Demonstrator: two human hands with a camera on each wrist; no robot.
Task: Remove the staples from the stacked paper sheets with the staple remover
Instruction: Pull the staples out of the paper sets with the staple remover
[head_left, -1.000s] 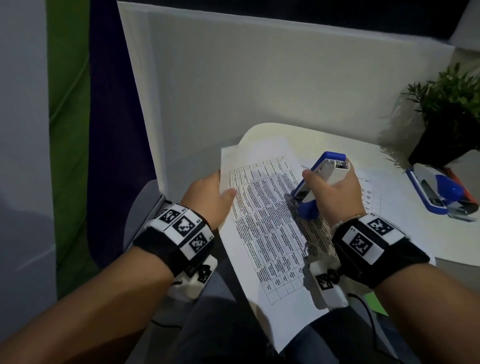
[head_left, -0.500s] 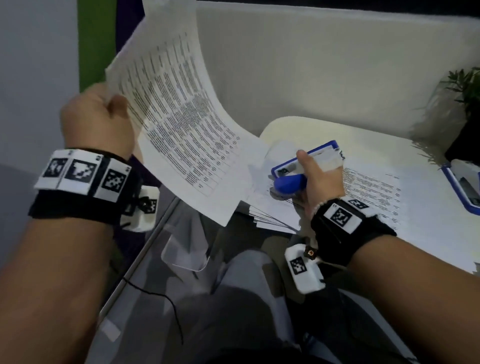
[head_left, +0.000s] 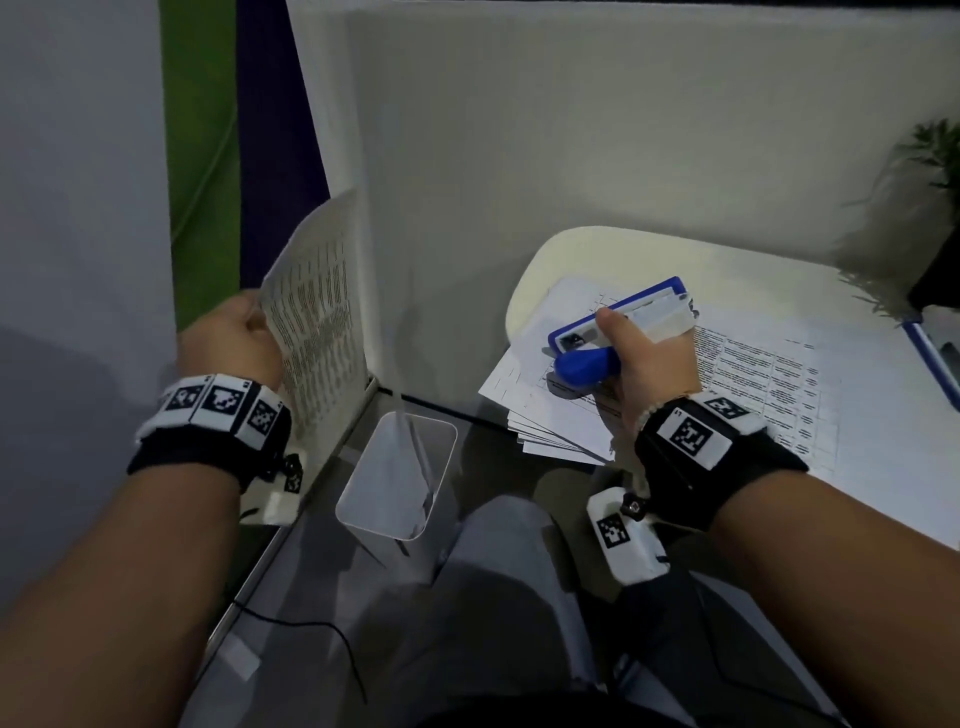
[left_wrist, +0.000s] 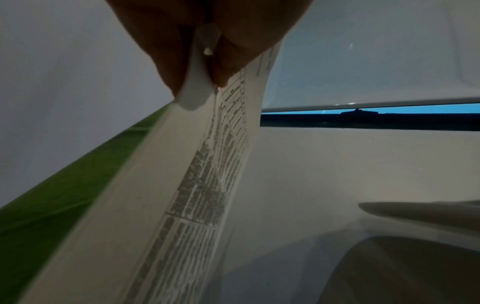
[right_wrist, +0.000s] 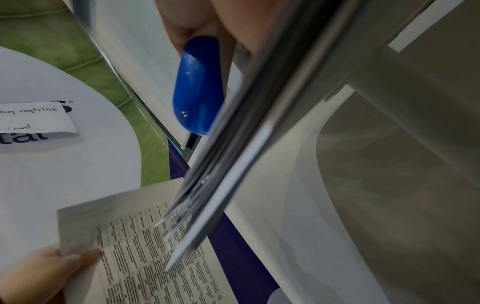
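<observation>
My left hand pinches a printed sheet by its edge and holds it upright, off to the left of the table; the left wrist view shows the same sheet hanging from my fingers. My right hand grips the blue and white staple remover, which lies over the corner of the paper stack at the white table's left end. In the right wrist view the blue handle lies beside the fanned stack edges.
A white partition stands behind the table. A clear plastic bin stands on the floor between my hands. A blue stapler and a potted plant are at the far right. More printed sheets cover the table.
My left hand has carried one sheet away from the stack, up and to the left, then lowered it beside the partition. My right hand stays on the stack with the staple remover.
</observation>
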